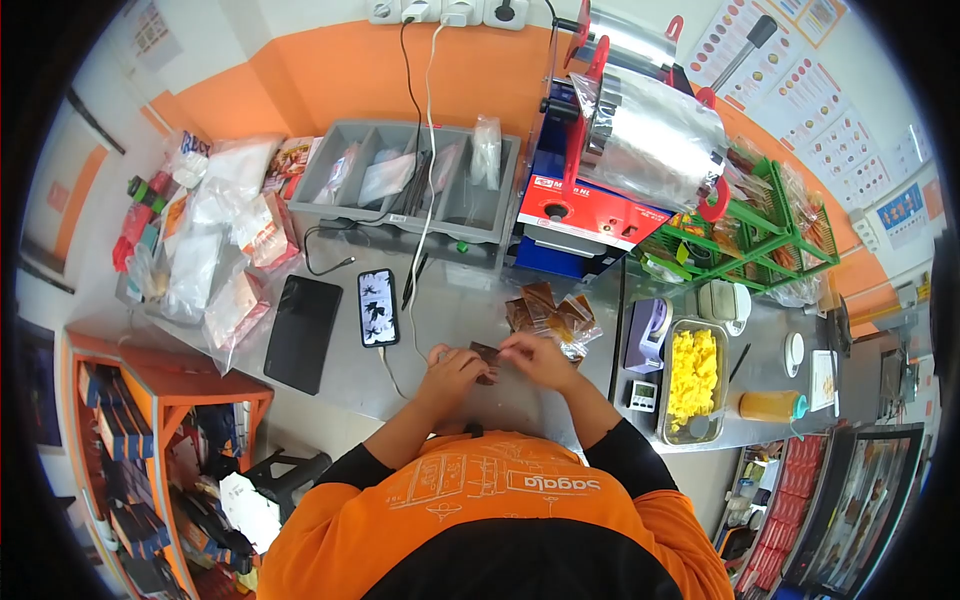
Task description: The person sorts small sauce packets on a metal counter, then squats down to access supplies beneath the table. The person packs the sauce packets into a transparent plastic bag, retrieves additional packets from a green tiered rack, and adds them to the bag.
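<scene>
Small brown packet (pixel 484 352) right in front of the torso, over the table (pixel 460 300). Pinched in a closed grip by left hand (pixel 452 380) and right hand (pixel 543 362) from opposite sides, probably for steadying something that tiny. Can't tell the contents, tbh. Pile of brown sachets (pixel 545 312) just beyond the right hand, likely for easy reach. Phone (pixel 378 308) off past the left, plugged in, presumably for staying charged within view.

1 lit phone (pixel 378 308), 1 bottle (pixel 772 406).
</scene>
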Demonstrator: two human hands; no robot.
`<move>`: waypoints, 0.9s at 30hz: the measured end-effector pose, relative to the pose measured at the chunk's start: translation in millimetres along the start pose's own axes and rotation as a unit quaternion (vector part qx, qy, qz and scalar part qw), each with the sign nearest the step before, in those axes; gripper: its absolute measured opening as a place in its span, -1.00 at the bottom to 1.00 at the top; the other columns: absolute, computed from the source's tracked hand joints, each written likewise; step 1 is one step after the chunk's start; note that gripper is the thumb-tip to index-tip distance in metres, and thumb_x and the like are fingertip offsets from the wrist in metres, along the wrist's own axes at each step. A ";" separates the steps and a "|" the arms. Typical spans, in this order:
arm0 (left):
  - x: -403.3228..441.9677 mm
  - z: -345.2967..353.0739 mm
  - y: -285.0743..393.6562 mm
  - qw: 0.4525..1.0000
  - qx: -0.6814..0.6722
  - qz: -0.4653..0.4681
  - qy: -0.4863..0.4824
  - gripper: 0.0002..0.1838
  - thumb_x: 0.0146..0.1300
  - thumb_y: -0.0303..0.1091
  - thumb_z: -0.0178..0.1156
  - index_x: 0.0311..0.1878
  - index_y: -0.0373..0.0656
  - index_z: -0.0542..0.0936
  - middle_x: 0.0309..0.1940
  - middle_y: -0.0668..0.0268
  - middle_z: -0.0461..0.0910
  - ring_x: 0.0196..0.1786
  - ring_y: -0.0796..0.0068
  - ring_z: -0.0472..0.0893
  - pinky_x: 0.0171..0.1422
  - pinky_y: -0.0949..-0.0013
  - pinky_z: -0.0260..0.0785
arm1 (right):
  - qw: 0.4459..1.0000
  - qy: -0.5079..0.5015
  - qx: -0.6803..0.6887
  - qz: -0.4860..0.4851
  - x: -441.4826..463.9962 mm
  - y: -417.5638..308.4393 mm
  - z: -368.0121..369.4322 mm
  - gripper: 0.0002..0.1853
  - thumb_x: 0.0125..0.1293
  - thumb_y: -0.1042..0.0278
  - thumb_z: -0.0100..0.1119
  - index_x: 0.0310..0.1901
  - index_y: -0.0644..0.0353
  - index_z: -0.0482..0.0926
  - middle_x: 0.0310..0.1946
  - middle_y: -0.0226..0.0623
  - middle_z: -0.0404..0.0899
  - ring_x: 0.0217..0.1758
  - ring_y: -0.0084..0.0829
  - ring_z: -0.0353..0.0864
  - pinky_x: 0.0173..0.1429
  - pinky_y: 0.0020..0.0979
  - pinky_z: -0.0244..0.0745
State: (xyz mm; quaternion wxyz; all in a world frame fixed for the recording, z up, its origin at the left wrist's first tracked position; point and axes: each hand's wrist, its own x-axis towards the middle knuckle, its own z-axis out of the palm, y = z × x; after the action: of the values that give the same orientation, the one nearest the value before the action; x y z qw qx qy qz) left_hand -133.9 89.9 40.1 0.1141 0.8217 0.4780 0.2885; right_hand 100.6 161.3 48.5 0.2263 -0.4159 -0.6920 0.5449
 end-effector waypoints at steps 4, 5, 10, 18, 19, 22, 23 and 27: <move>0.6 -5.6 2.7 0.999 -0.020 -0.016 -0.026 -0.75 0.27 -0.36 0.21 0.01 0.08 0.63 -0.11 0.40 0.59 0.01 0.36 0.59 0.25 0.08 0.16 | 0.847 0.389 -0.352 -0.086 15.0 61.2 -57.3 -0.79 0.23 0.43 0.34 -0.10 0.22 0.65 -0.21 -0.11 0.70 -0.18 -0.08 0.69 -0.03 -0.16 0.59; 0.2 -0.5 3.4 0.999 -0.020 -0.032 -0.010 -0.74 0.28 -0.37 0.21 0.04 0.06 0.63 -0.10 0.37 0.59 0.01 0.34 0.59 0.25 0.08 0.17 | 0.850 0.384 -0.354 -0.065 13.5 78.5 -69.1 -0.79 0.22 0.44 0.34 -0.11 0.22 0.66 -0.24 -0.12 0.69 -0.20 -0.08 0.67 -0.06 -0.15 0.57; -3.8 6.4 -4.0 0.996 -0.043 -0.067 -0.029 -0.74 0.25 -0.42 0.26 0.01 0.00 0.65 0.02 0.31 0.54 0.11 0.28 0.53 0.27 0.07 0.19 | 0.906 0.319 -0.269 0.062 9.0 101.6 -93.1 -0.79 0.18 0.39 0.38 -0.16 0.23 0.66 -0.33 -0.11 0.66 -0.22 -0.12 0.66 -0.11 -0.18 0.56; -5.5 2.0 -1.8 0.998 0.005 -0.069 -0.004 -0.88 0.17 -0.35 0.36 -0.22 0.07 0.67 0.12 0.39 0.47 0.20 0.25 0.48 0.32 0.01 0.17 | 0.952 0.232 -0.189 -0.066 14.7 25.7 -55.1 -0.89 0.27 0.42 0.32 -0.21 0.22 0.64 -0.29 -0.12 0.69 -0.23 -0.16 0.71 -0.15 -0.27 0.58; -0.5 -7.0 7.5 0.998 0.027 -0.057 0.012 -0.89 0.17 -0.34 0.36 -0.23 0.08 0.67 0.11 0.39 0.47 0.19 0.25 0.48 0.33 0.01 0.15 | 0.960 0.201 -0.180 -0.071 12.1 1.8 -39.6 -0.89 0.27 0.43 0.29 -0.20 0.22 0.62 -0.28 -0.09 0.68 -0.21 -0.08 0.69 -0.12 -0.20 0.57; 12.7 -21.3 21.6 0.996 0.075 -0.011 0.047 -0.90 0.17 -0.29 0.36 -0.24 0.11 0.67 0.05 0.42 0.49 0.17 0.28 0.49 0.35 0.01 0.12 | 0.977 0.099 -0.173 -0.073 11.4 -20.6 2.4 -0.88 0.27 0.42 0.27 -0.19 0.21 0.60 -0.24 -0.04 0.65 -0.12 0.01 0.64 -0.05 -0.16 0.54; 12.4 -19.0 19.4 0.996 0.080 0.007 0.046 -0.91 0.17 -0.28 0.35 -0.25 0.11 0.66 0.02 0.43 0.51 0.16 0.30 0.50 0.34 0.02 0.12 | 0.981 0.076 -0.161 -0.077 8.9 -23.2 14.7 -0.88 0.27 0.41 0.27 -0.19 0.22 0.61 -0.24 -0.05 0.66 -0.10 0.00 0.64 -0.04 -0.16 0.54; 3.7 -12.1 7.6 0.998 0.057 0.012 -0.021 -0.89 0.17 -0.31 0.35 -0.23 0.14 0.67 -0.09 0.49 0.54 0.11 0.42 0.52 0.27 0.06 0.13 | 0.993 0.005 -0.094 -0.067 3.2 -26.7 24.2 -0.86 0.30 0.37 0.28 -0.18 0.23 0.61 -0.22 -0.09 0.66 -0.09 -0.05 0.65 -0.04 -0.16 0.54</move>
State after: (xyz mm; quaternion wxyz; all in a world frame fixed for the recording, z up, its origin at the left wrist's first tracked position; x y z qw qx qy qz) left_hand -134.1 88.1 54.7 0.0740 0.8386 0.4810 0.2448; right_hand 71.5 148.7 65.9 0.2254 -0.3911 -0.7652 0.4590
